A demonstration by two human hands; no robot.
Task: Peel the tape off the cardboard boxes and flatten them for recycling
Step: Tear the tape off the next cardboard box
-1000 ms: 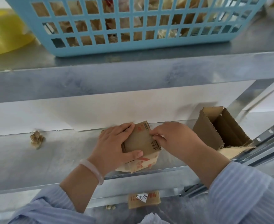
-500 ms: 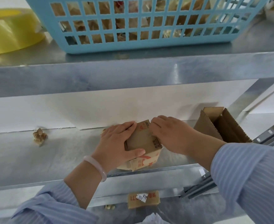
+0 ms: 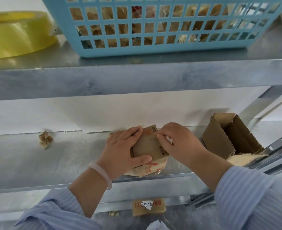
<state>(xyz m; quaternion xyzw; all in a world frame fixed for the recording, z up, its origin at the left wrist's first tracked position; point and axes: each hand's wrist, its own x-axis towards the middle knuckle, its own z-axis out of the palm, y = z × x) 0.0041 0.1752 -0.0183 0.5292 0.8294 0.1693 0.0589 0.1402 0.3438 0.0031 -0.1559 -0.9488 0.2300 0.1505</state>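
Note:
A small brown cardboard box with red print lies near the front edge of the metal shelf. My left hand grips its left side, thumb across the near edge. My right hand rests on the box's right side, its fingertips pinched at the upper right edge, where a bit of clear tape seems to be. A second, larger cardboard box stands open and tilted at the right end of the shelf.
A crumpled ball of peeled tape lies on the shelf at left. On the shelf above stand a blue plastic basket holding tape scraps and a yellow tape roll. Below, a flattened labelled box lies on a lower level.
My right hand has shifted up and left along the small box's right edge, its fingers now pinching at the upper corner. The left hand keeps its grip. The view has tilted down slightly.

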